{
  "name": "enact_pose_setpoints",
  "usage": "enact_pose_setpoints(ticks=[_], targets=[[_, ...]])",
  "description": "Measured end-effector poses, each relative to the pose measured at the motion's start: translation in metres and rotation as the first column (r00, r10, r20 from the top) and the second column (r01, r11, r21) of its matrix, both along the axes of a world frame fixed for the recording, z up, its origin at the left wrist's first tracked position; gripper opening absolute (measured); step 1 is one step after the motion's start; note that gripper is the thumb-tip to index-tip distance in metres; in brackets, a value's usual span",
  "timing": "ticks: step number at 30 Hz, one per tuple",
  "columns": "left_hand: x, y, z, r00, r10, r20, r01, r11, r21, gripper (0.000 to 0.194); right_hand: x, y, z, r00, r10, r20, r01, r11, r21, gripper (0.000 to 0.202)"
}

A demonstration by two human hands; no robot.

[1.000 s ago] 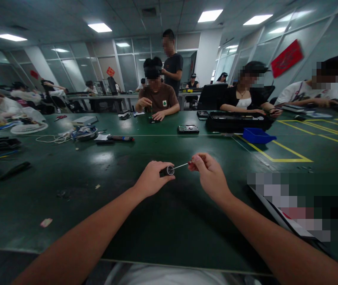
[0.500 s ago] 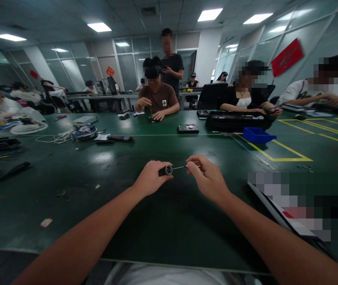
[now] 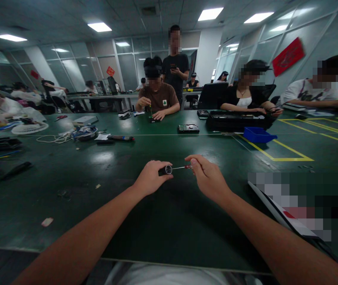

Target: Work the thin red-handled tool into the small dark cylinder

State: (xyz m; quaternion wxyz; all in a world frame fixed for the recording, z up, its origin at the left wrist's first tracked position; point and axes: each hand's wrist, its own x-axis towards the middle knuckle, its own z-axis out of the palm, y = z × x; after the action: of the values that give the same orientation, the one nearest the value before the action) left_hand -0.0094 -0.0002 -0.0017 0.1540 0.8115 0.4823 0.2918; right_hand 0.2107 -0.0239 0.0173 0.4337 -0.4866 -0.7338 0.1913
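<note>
Screwdriver right of black cylinder, shaft toward its open end.
Left hand: fingers clamped on cylinder; right hand: fingers apparently closed on screwdriver.

A near-level red screwdriver points at a black cylinder.

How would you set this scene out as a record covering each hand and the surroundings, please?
Left hand: holds a short black cylinder with a silver-rimmed end
Right hand: holds a slim red-handled tool with a metal shaft
Shaft direction: toward the cylinder's rimmed end; contact unclear
Surface: dark green tabletop
Farther off, to the right: blue plastic tray
Across the table: seated person in a brown T-shirt
</note>
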Motion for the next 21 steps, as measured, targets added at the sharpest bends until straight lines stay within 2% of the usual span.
enact_pose_setpoints(ticks=[3, 6, 9, 12, 14, 16, 21], targets=[[-0.001, 0.001, -0.002, 1.000, 0.002, 0.005, -0.002, 1.000, 0.011, 0.034, -0.002, 0.000, -0.002, 0.993, 0.009, -0.114, -0.009, 1.000, 0.002, 0.023], [-0.002, 0.001, -0.002, 1.000, 0.001, 0.011, -0.001, 1.000, 0.018, 0.033, -0.006, 0.003, -0.004, 0.948, 0.027, -0.316, -0.040, 0.999, -0.036, 0.018], [-0.002, 0.001, -0.002, 0.999, -0.036, 0.002, 0.035, 0.999, 0.030, 0.035, -0.006, 0.011, -0.008, 0.840, -0.008, -0.543, -0.091, 0.984, -0.154, 0.023], [-0.001, 0.001, -0.001, 0.999, -0.053, -0.004, 0.053, 0.997, 0.047, 0.036, -0.003, 0.021, -0.013, 0.691, -0.129, -0.711, -0.210, 0.906, -0.369, 0.029], [0.000, 0.001, -0.001, 0.999, -0.042, 0.005, 0.042, 0.998, 0.042, 0.037, -0.002, 0.025, -0.015, 0.643, -0.167, -0.747, -0.210, 0.900, -0.382, 0.028], [0.000, 0.001, -0.002, 0.999, -0.035, 0.009, 0.035, 0.999, 0.029, 0.037, -0.001, 0.025, -0.016, 0.650, -0.156, -0.744, -0.147, 0.934, -0.325, 0.027], [0.001, 0.001, -0.002, 1.000, -0.023, 0.009, 0.023, 1.000, 0.019, 0.037, -0.004, 0.020, -0.016, 0.760, -0.067, -0.647, -0.068, 0.981, -0.182, 0.030]])
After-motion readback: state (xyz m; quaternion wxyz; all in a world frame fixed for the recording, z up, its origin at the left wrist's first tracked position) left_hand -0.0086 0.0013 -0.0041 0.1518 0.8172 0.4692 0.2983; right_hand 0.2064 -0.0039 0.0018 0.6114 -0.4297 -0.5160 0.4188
